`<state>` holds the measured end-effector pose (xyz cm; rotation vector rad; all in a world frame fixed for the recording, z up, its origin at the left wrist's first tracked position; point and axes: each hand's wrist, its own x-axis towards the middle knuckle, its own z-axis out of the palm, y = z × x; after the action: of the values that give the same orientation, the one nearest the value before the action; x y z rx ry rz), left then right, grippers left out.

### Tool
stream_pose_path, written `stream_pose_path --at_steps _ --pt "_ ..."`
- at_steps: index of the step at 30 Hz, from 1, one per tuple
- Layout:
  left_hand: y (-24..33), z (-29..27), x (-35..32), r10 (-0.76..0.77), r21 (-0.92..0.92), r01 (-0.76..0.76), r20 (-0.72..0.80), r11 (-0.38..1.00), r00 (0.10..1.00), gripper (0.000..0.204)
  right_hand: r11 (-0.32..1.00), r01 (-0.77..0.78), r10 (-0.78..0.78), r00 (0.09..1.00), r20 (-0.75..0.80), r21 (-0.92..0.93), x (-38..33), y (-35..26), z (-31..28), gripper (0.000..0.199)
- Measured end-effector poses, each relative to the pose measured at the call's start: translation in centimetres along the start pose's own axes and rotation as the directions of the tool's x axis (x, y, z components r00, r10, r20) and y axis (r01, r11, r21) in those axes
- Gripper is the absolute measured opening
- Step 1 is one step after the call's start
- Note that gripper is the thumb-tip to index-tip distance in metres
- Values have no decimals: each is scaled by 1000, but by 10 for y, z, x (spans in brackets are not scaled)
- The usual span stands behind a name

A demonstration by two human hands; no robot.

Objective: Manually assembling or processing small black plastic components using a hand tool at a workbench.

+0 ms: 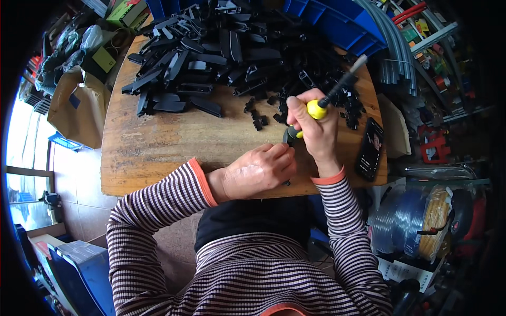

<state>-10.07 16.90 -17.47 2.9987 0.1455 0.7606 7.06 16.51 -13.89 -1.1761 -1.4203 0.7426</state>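
Note:
My right hand [319, 126] is closed around a yellow-and-black hand tool [316, 109], whose exact kind I cannot make out. From its rounded yellow end, a slim dark shaft with a pale tip points up and to the right. The tool's lower grey-and-yellow end meets a small black plastic part [286, 137] at my left fingertips. My left hand [261, 167] is closed on that part near the table's front edge, its fingers covering most of it. Several small black clips [257, 119] lie just beyond my hands.
Long black plastic pieces [205, 58] are heaped across the far side of the wooden table [153, 152]. Behind them stands a blue bin [337, 23]. A phone [370, 150] lies at the right edge. A paper bag [79, 108] stands left; coiled tubing [403, 221] sits right.

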Motion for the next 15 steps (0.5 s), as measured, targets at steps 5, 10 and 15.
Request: stream_pose_path --at_steps 5,10,15 --pt "0 -13 4 3 -56 2 97 998 995 32 937 167 -92 966 -244 307 0 -14 -25 16" --pt "9 -14 3 -13 -128 26 101 991 995 36 994 79 -71 992 -104 75 -6 -8 9 17" --pt "12 -20 2 81 189 -61 -100 980 992 25 919 111 19 946 -323 378 -20 -29 -24 15"
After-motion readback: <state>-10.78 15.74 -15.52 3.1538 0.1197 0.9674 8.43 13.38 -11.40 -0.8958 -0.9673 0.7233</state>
